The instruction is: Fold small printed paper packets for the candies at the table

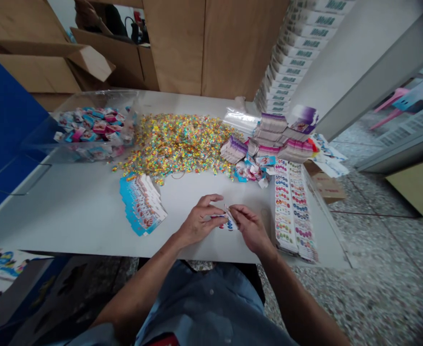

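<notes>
Hiding much of a small printed card (231, 219), left grip (200, 223) and right grip (251, 229) clamp it.

bin (96, 98) left of pile (175, 144) | cartons (269, 137) right | sheets (294, 211) right of hands (199, 222)

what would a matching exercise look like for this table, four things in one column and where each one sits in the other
Things
1. Blue and pink packets
2. Heap of small multicoloured pieces
3. Small printed card
4. Strips of round coloured labels

Places
A. On the white table, right of the right hand
B. Inside a clear plastic bin
C. Held between the right hand and the left hand
D. Spread loose across the middle of the table's far side

Pairs: 1-B, 2-D, 3-C, 4-A
</notes>
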Demonstrator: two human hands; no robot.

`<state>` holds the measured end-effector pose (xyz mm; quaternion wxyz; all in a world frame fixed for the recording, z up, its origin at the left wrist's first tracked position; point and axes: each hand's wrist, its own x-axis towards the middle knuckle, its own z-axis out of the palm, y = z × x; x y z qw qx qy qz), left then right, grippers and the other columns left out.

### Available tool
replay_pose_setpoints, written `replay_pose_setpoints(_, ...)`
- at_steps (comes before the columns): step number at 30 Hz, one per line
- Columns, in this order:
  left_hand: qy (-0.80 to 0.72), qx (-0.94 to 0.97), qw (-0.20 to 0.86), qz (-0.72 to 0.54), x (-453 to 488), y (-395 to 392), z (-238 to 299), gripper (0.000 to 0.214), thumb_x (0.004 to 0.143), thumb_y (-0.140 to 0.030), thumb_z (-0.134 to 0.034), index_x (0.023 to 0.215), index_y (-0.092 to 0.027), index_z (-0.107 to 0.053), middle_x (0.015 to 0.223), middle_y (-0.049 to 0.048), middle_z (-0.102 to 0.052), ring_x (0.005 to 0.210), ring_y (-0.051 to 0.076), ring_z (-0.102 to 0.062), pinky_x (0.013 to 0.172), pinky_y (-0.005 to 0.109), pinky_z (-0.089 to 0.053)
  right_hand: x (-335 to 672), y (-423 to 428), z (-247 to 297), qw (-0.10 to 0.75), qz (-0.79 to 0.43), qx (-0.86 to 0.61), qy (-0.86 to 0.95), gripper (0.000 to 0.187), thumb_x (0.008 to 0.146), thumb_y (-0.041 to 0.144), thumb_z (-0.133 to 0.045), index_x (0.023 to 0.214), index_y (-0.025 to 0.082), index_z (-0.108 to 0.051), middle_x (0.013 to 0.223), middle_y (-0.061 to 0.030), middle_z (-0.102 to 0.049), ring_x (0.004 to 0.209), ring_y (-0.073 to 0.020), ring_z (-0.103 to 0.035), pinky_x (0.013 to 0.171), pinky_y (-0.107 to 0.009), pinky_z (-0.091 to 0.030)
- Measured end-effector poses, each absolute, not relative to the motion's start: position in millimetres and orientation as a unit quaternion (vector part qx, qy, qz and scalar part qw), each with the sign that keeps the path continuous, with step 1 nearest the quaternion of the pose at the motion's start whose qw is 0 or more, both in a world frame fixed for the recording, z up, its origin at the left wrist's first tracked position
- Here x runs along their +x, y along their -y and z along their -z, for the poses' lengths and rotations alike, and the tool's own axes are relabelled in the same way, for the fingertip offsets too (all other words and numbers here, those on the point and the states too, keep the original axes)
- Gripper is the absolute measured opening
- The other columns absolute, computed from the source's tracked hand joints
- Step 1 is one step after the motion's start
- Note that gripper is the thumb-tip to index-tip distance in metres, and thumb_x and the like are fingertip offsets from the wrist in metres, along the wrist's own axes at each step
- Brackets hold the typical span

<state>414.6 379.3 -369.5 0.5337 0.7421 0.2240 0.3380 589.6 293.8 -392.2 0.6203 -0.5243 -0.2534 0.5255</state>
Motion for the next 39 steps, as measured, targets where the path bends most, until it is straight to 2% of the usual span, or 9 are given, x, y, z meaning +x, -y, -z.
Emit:
replay_pose_setpoints(3, -0.212, 0.734, 0.521, -0.380, 418, -378, 371, 0.013, 0.087, -0.033, -0.076, 0.093, -0.022, -0.081, 0.125, 0.0115, -0.070, 0.118, 0.025, -0.062, 0.101, 0.038, -0.048, 584, -292, 398, 0.568, -0.587, -0.505, 0.279, 0.029, 0.074, 0.047, -0.082, 0.083, 0.020, -0.078, 0.072, -0.0015, -0.070, 0.060, -0.0147, -0.060, 0.056, -0.028, -0.052)
replay_pose_setpoints(6, -0.263, 0.673, 0.558, -0.408, 423, -374, 377, 0.017, 0.085, -0.034, -0.078, 0.083, -0.018, -0.076, 0.083, 0.0046, -0.073, 0.080, 0.016, -0.066, 0.078, 0.029, -0.051, 579, -290, 403, 0.574, -0.597, -0.487, 0.277, 0.038, 0.077, 0.056, -0.077, 0.088, 0.020, -0.079, 0.074, -0.0041, -0.073, 0.063, -0.0179, -0.064, 0.061, -0.033, -0.057)
replay_pose_setpoints(9, -0.320, 0.592, 0.607, -0.423, 429, -369, 385, 0.028, 0.078, -0.038, -0.084, 0.085, -0.016, -0.069, 0.067, -0.0017, -0.066, 0.061, 0.011, -0.058, 0.061, 0.023, -0.044, 577, -289, 405, 0.633, -0.553, -0.476, 0.258, 0.052, 0.087, 0.068, -0.062, 0.103, 0.021, -0.078, 0.092, -0.0083, -0.077, 0.076, -0.0216, -0.069, 0.068, -0.037, -0.058)
replay_pose_setpoints(14, -0.349, 0.531, 0.659, -0.403, 433, -369, 391, 0.057, 0.074, -0.043, -0.085, 0.119, -0.015, -0.063, 0.066, -0.0037, -0.067, 0.055, 0.010, -0.057, 0.056, 0.021, -0.044, 578, -287, 405, 0.613, -0.484, -0.515, 0.353, 0.029, 0.082, 0.043, -0.081, 0.104, 0.024, -0.078, 0.087, -0.0029, -0.075, 0.070, -0.0167, -0.064, 0.066, -0.031, -0.056)
replay_pose_setpoints(19, -0.328, 0.572, 0.698, -0.278, 423, -374, 392, 0.041, 0.084, -0.046, -0.074, 0.107, -0.012, -0.071, 0.063, 0.0001, -0.067, 0.050, 0.011, -0.058, 0.052, 0.023, -0.048, 580, -288, 410, 0.622, -0.485, -0.520, 0.327, 0.021, 0.085, 0.037, -0.077, 0.103, 0.026, -0.079, 0.080, -0.0007, -0.073, 0.067, -0.0158, -0.062, 0.058, -0.029, -0.055)
replay_pose_setpoints(24, -0.351, 0.485, 0.763, -0.243, 417, -375, 397, 0.041, 0.077, -0.042, -0.077, 0.105, -0.014, -0.069, 0.066, 0.0022, -0.071, 0.054, 0.015, -0.067, 0.053, 0.025, -0.054, 587, -284, 417, 0.585, -0.403, -0.534, 0.459, 0.019, 0.090, 0.030, -0.071, 0.106, 0.030, -0.081, 0.091, -0.0024, -0.074, 0.077, -0.0171, -0.067, 0.074, -0.033, -0.057)
replay_pose_setpoints(31, -0.356, 0.439, 0.793, -0.228, 414, -371, 403, 0.045, 0.070, -0.043, -0.086, 0.099, -0.012, -0.069, 0.079, 0.0066, -0.075, 0.069, 0.018, -0.074, 0.067, 0.028, -0.060, 594, -280, 432, 0.553, -0.425, -0.503, 0.511, 0.021, 0.091, 0.033, -0.068, 0.107, 0.030, -0.081, 0.102, -0.0055, -0.074, 0.089, -0.0198, -0.069, 0.080, -0.035, -0.057)
replay_pose_setpoints(36, -0.363, 0.456, 0.760, -0.289, 419, -373, 410, 0.056, 0.068, -0.039, -0.089, 0.110, -0.014, -0.063, 0.078, 0.0033, -0.074, 0.062, 0.014, -0.069, 0.065, 0.027, -0.058, 584, -279, 432, 0.620, -0.554, -0.463, 0.308, 0.044, 0.087, 0.047, -0.072, 0.127, 0.029, -0.071, 0.106, -0.0058, -0.076, 0.088, -0.0240, -0.072, 0.088, -0.046, -0.057)
replay_pose_setpoints(39, -0.348, 0.495, 0.731, -0.316, 428, -374, 414, 0.054, 0.073, -0.040, -0.085, 0.115, -0.014, -0.062, 0.072, -0.0005, -0.071, 0.063, 0.013, -0.067, 0.067, 0.027, -0.057, 577, -287, 435, 0.627, -0.531, -0.501, 0.271, 0.035, 0.082, 0.047, -0.078, 0.108, 0.023, -0.077, 0.090, -0.0047, -0.076, 0.075, -0.0201, -0.069, 0.080, -0.039, -0.057)
